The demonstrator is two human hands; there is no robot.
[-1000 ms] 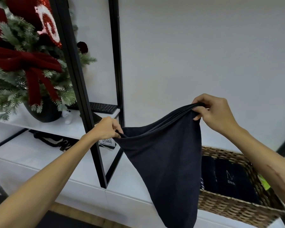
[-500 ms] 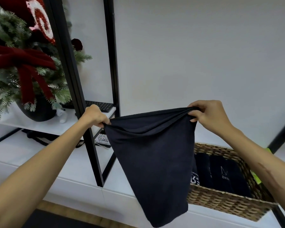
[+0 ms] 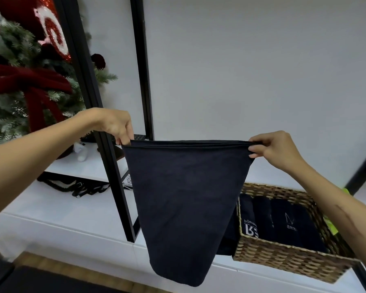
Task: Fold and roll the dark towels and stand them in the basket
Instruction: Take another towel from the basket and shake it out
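While both hands (image 3: 112, 123) (image 3: 273, 149) pinch its top edge taut, the dark towel (image 3: 184, 204) hangs beside the basket (image 3: 283, 259).

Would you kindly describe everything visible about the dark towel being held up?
The towel is dark navy, soft matte cloth, with no print showing. It hangs in the air, doubled over: two layered hems run along its taut, level top edge. The left hand pinches one top corner and the right hand the other. Below, it narrows to a rounded bottom end. It hangs in front of the white shelf and hides the basket's left end.
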